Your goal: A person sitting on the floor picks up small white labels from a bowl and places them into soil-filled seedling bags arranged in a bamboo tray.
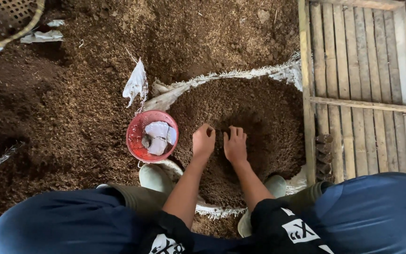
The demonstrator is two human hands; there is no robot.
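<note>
Fingers of both my left hand (203, 140) and right hand (235, 145) curl down into the dark brown crumbly soil heap (259, 122) at frame centre, dug in (tips buried, so I cannot tell what they pinch). Left lies a round red plastic basket (137, 141); right, the slatted bamboo tray (358, 89) edges the heap closely.

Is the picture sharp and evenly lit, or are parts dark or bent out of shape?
Head view: both hands, left hand and right hand, are sharp on the brown soil heap; light is soft with no glare; the left-side ground falls into shadow; the bamboo rack leans slightly from wide-lens distortion.
</note>
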